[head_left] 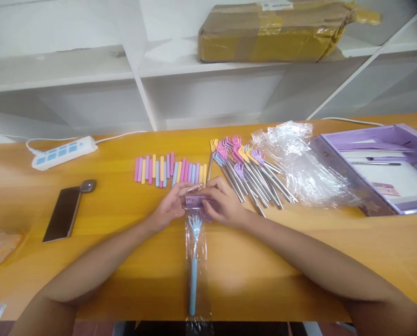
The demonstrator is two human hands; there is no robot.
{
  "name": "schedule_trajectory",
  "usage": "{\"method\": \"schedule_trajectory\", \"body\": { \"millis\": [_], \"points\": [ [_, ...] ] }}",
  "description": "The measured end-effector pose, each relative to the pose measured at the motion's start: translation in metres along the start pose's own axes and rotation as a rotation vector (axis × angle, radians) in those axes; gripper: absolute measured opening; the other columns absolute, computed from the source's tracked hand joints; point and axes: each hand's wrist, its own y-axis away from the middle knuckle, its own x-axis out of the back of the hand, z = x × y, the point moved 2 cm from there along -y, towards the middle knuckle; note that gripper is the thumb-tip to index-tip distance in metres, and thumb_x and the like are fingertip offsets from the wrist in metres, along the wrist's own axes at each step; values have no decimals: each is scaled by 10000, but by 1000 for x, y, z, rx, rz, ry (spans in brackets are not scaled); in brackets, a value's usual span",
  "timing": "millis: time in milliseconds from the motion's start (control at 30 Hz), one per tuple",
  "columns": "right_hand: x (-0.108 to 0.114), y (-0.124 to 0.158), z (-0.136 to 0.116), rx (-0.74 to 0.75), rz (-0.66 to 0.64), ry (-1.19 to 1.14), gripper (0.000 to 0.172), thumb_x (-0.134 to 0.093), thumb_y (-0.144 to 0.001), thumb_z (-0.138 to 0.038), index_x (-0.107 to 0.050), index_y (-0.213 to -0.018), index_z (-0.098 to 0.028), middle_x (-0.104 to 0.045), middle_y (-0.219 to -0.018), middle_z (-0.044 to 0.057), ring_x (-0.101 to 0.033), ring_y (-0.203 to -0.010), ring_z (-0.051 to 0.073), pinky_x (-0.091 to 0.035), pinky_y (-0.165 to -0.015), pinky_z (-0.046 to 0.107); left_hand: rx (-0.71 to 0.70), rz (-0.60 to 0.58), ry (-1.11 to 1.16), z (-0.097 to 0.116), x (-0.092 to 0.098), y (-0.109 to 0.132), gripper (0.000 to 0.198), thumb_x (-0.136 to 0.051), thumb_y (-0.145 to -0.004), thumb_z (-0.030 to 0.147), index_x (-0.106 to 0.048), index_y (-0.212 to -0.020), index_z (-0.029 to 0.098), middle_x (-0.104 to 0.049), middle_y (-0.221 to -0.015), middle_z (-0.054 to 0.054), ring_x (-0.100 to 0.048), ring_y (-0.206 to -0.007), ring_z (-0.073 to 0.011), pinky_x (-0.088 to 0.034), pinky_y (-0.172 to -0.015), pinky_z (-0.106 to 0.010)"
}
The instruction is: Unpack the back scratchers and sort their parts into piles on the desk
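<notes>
A light-blue back scratcher [193,284] lies inside a long clear plastic bag [202,266], its claw end toward my hands and its handle toward the table's near edge. At the bag's top is a purple printed card [193,200]. My left hand [168,207] pinches the bag's upper left side, with its thumb and fingers around the card's edge. On the right, my right hand [225,203] has curled fingers pressed on the card and bag top. Just beyond, back scratcher heads with metal rods [253,172] lie in a pile beside rows of coloured handle tubes [161,170].
Clear bags [295,168] are heaped right of the rods, next to a purple box [365,182] holding a pen and cards. At left are a phone [62,212], a grey mouse [87,186] and a power strip [64,153]. A taped carton [271,35] sits on the shelf.
</notes>
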Motion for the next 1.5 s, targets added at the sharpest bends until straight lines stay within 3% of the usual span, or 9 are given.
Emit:
{"method": "schedule_trajectory", "body": {
  "millis": [167,433,600,667,833,1000,1233,1333,1500],
  "points": [
    [-4,-2,4,-141,90,-17,626,-767,-978,-260,-478,-1534,-259,-584,-1255,121,-636,-940,218,-601,-818,388,-2,-30,-3,3,-4,1,651,-784,-994,384,-481,-1566,318,-410,-1748,-170,-503,-1553,-355,-503,-1207,-531],
    [1,-10,1,-189,133,-200,218,-714,-1044,-235,-678,-1258,-251,-663,-861,-5,-622,-754,153,-557,-732,303,-132,-31,-123,0,-11,0,525,-737,-1014,185,-482,-1433,372,-451,-1724,-117,-578,-1486,-272,-571,-1107,-431],
    [8,-7,-5,-80,210,-98,256,-685,-1052,-212,-725,-1297,-274,-702,-933,41,-683,-840,190,-584,-769,359,176,47,-109,-9,-5,0,580,-804,-988,277,-480,-1469,284,-719,-1428,-149,-759,-1203,-232,-603,-1037,-385],
    [5,-3,-3,-10,158,-40,204,-681,-1049,-204,-768,-1217,-280,-725,-975,60,-702,-879,199,-577,-769,363,266,76,-163,-10,-2,1,435,-805,-990,350,-611,-1347,194,-794,-1241,-144,-789,-1109,-228,-603,-1003,-351],
    [-5,4,3,103,-49,132,114,-724,-1016,-274,-790,-1109,-283,-718,-1036,74,-675,-965,222,-568,-829,381,201,176,-181,-9,4,-2,432,-861,-931,432,-717,-1231,156,-815,-1140,-122,-789,-1038,-220,-609,-903,-296],
    [-2,1,0,155,-55,73,141,-702,-999,-276,-756,-1127,-253,-670,-1145,128,-667,-1058,262,-608,-863,434,230,132,-120,-6,2,-5,487,-918,-875,405,-730,-1246,151,-811,-1135,-114,-781,-1038,-213,-607,-922,-300],
    [2,0,-4,222,-93,90,108,-652,-1008,-253,-712,-1095,-231,-687,-1244,155,-705,-1106,262,-650,-852,412,327,247,-201,-2,5,-7,478,-845,-904,588,-709,-1038,149,-787,-894,-46,-738,-747,-154,-580,-679,-242],
    [7,-5,-12,127,-52,80,98,-660,-1001,-274,-612,-930,-228,-692,-1154,144,-707,-983,241,-621,-743,365,315,265,-202,-5,7,-5,509,-843,-894,615,-714,-1051,149,-784,-906,-50,-735,-758,-159,-585,-684,-245],
    [5,-2,-44,-507,-178,-250,234,-645,-1047,-343,-443,-977,-248,-620,-794,-8,-575,-585,133,-470,-499,263,238,378,-165,-12,14,-1,497,-767,-963,608,-744,-1192,167,-796,-1106,-88,-773,-972,-222,-630,-797,-290]
  ]
}}
